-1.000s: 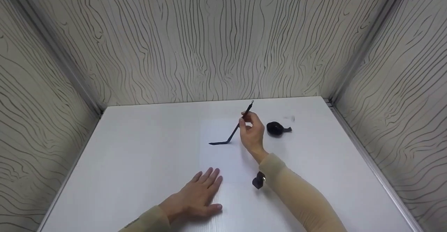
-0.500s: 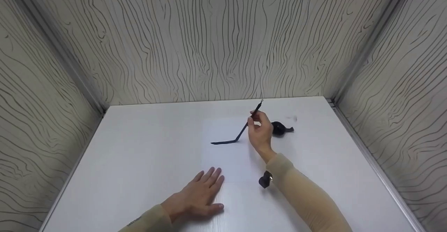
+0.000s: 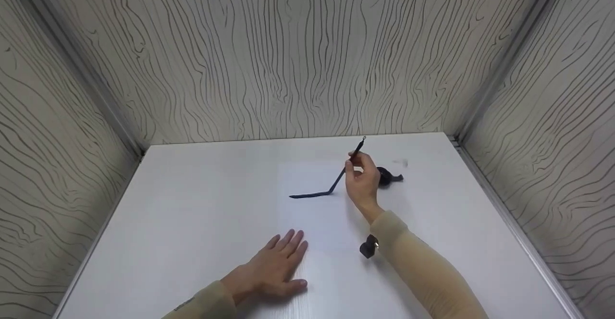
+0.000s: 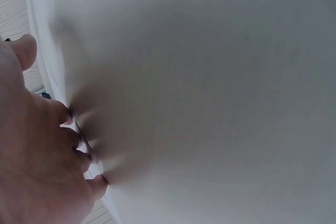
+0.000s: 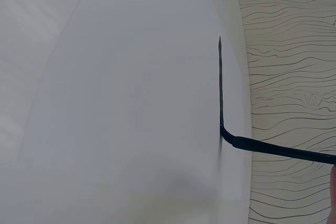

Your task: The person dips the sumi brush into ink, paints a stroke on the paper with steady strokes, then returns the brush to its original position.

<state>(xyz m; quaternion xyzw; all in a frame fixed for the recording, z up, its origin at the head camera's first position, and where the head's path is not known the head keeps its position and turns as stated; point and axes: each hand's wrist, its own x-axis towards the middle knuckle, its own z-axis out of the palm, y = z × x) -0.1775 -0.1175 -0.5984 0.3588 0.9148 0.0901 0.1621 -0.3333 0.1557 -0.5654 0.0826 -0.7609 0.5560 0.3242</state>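
Note:
My right hand pinches a dark paintbrush with a small loop at its top end. The brush leans to the right, and its tip touches a white sheet of paper. A black painted line runs leftward from the tip. In the right wrist view, the brush's bent bristles meet the end of that line. My left hand lies flat, fingers spread, its fingertips at the sheet's lower left part. A black rounded dish with a short handle is partly hidden behind my right hand.
The white tabletop is enclosed by wood-patterned panels at the back and both sides. Under my right cuff is a small dark block. A faint clear or greyish mark shows beyond the dish.
My right hand has moved to the right with the brush, and the black line has grown longer behind the tip. The left hand stays in place.

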